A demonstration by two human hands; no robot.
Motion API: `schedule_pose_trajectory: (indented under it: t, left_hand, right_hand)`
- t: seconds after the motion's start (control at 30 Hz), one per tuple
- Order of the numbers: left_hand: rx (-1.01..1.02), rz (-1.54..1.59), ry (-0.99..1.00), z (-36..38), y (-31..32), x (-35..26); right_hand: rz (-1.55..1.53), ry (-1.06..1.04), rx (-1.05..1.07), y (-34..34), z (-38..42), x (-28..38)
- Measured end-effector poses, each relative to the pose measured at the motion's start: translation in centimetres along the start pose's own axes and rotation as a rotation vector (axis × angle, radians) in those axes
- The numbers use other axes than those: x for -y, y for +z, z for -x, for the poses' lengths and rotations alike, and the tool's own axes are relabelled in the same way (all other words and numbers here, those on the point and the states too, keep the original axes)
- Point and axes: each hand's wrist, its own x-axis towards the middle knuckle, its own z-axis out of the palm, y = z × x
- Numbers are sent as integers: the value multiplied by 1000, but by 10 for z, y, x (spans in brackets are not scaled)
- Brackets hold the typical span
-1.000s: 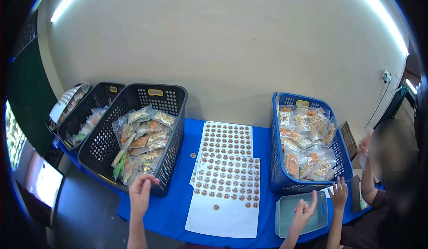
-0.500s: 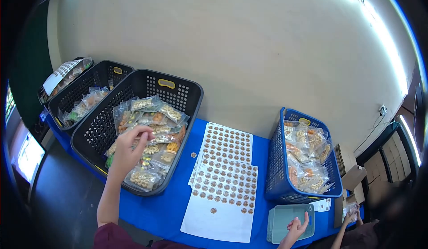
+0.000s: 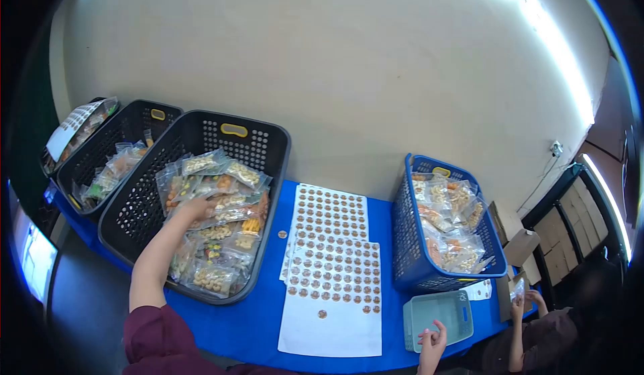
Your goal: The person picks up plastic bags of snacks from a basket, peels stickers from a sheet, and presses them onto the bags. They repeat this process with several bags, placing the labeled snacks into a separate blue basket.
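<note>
My left hand reaches down into the large black basket, its fingertips in among clear snack packets. The fingers blend into the packets, so I cannot tell whether they grip one. Through the plastic show pale nuts and orange and yellow snacks. At the lower right, my right hand is raised over the near edge of a pale green plastic tray; its fingers are loosely bent and apart, with nothing in them. Between my hands lie sheets of round brown stickers, overlapping on the blue tablecloth.
Two more black baskets with packets stand at the left, the far one topped by a sticker sheet. A blue basket of packets stands behind the tray. One loose sticker lies beside the sheets. At right, a co-worker's hands hold a clear packet near cardboard boxes.
My left hand has gone from above the packets down in among them. My right hand has shifted slightly down and left, its fingers more bent. The view has turned slightly.
</note>
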Motion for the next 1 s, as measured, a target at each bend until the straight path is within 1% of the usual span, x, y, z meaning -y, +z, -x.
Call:
schedule_pose_trajectory:
  t: [0.03, 0.07, 0.1, 0.13, 0.17, 0.2, 0.27, 0.3, 0.33, 0.43, 0.47, 0.57, 0.6, 0.67, 0.7, 0.8, 0.87, 0.93, 1.0]
  left_hand:
    - [7, -136, 113, -32, 54, 46]
    - [12, -273, 223, -63, 96, 76]
    - [-3, -136, 142, -59, 94, 63]
    - [-14, -4, 59, -43, 82, 48]
    - [-23, 124, -25, -28, 67, 34]
    - [44, 55, -32, -23, 55, 25]
    - [94, 5, -74, -10, 38, 5]
    - [117, -20, -96, -4, 30, -3]
    - [185, -20, -112, 0, 20, -8]
    - [2, 59, -101, 1, 26, -8]
    - [10, 39, -108, 0, 27, -6]
    - [32, -28, -130, -1, 14, -1]
    - [15, 14, -105, -5, 20, 7]
    - [-15, -26, 95, -32, 68, 51]
    - [-31, -43, 195, -30, 70, 49]
    - [70, -1, 123, -18, 71, 46]
    - [77, 3, 120, -24, 82, 56]
    - [102, 8, 110, -20, 76, 49]
    - [258, -141, 86, -16, 66, 35]
  right_hand:
    - [62, 56, 40, -7, 0, -9]
    - [122, 115, 80, -14, 0, -22]
    - [179, 177, 121, -20, 0, -36]
    - [236, -32, 126, -19, 1, -53]
    - [313, -51, 146, -17, 6, -45]
    - [390, -68, 169, -12, 12, -30]
    - [498, -77, 221, -9, 15, -16]
    - [470, -50, 223, -8, 16, -16]
    - [443, -25, 224, -8, 16, -17]
    - [283, 28, 230, -1, 12, -7]
    - [219, 45, 234, 0, 12, -5]
    - [344, 83, 267, -2, 11, -16]
    - [367, 78, 278, -1, 12, -18]
    - [419, 72, 301, -2, 14, -21]
    - [404, 85, 305, -3, 14, -24]
    - [389, 124, 308, -7, 15, -28]
    - [424, 149, 293, -9, 16, -26]
    - [449, 139, 302, -13, 15, -31]
    - [478, 145, 305, -17, 21, -33]
